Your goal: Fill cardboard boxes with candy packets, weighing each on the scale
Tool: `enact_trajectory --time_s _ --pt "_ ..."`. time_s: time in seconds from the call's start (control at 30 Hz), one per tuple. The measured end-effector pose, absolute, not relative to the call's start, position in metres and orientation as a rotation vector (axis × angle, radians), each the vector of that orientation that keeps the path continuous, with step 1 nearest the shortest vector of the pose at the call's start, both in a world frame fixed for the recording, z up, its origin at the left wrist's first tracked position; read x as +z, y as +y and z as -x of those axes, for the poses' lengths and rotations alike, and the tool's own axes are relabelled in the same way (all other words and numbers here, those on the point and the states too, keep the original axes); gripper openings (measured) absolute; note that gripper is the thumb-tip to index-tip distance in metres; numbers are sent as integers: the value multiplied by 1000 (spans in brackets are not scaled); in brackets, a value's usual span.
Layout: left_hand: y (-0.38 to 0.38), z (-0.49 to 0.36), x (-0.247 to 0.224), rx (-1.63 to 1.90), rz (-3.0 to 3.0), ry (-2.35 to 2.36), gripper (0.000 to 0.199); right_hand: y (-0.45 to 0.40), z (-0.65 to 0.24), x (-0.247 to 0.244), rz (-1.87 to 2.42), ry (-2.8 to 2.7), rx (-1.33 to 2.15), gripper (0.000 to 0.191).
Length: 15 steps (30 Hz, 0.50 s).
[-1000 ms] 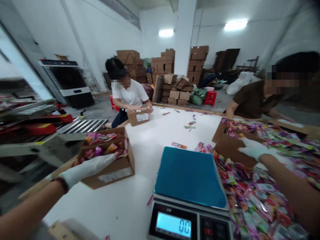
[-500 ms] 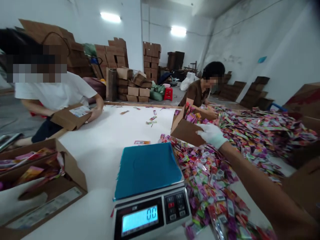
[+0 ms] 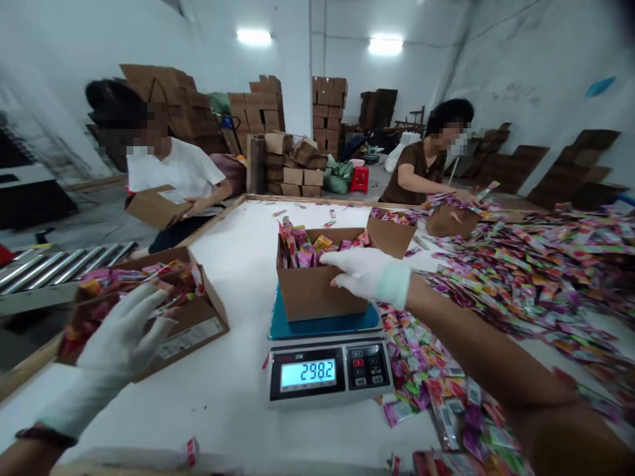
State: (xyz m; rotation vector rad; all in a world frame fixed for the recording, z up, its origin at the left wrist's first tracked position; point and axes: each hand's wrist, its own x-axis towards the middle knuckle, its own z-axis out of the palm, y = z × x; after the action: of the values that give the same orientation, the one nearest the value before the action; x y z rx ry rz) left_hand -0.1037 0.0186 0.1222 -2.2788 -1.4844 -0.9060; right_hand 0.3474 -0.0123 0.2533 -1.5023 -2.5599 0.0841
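Note:
A cardboard box (image 3: pixel 322 295) full of small colourful packets stands on the blue plate of a digital scale (image 3: pixel 330 373), whose display reads 298.2. My right hand (image 3: pixel 364 272), in a white glove, grips this box at its right front side, fingers over the rim. My left hand (image 3: pixel 126 327), also gloved, has its fingers apart over the near side of another packet-filled box (image 3: pixel 186 334) on the left and holds nothing. To the right of the scale, loose packets (image 3: pixel 520 284) lie in a large heap.
Two people work across the table (image 3: pixel 238 410): one at left holds a closed box (image 3: pixel 157 208), one at right has both arms at an open box (image 3: pixel 451 221). Another filled box (image 3: pixel 391 236) stands behind the scale. A roller conveyor (image 3: pixel 59 268) is at far left.
The box in my right hand has moved left from the packet heap onto the scale; the display went from 0.0 to 298.2. My left hand has come further into view. The camera view has shifted left.

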Motion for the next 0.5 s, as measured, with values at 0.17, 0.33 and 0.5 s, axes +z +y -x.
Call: enact_trajectory --time_s 0.17,0.33,0.5 --pt "-21 40 139 -1143 2403 -1539 52 -10 -441 226 1055 -1887 139 61" --pt "-22 -3 154 -1423 2480 -1509 53 -22 -547 86 1890 -1559 203 104" --pt "-7 -27 163 -1513 2502 -1600 62 -69 -559 -38 2641 -1323 121 95"
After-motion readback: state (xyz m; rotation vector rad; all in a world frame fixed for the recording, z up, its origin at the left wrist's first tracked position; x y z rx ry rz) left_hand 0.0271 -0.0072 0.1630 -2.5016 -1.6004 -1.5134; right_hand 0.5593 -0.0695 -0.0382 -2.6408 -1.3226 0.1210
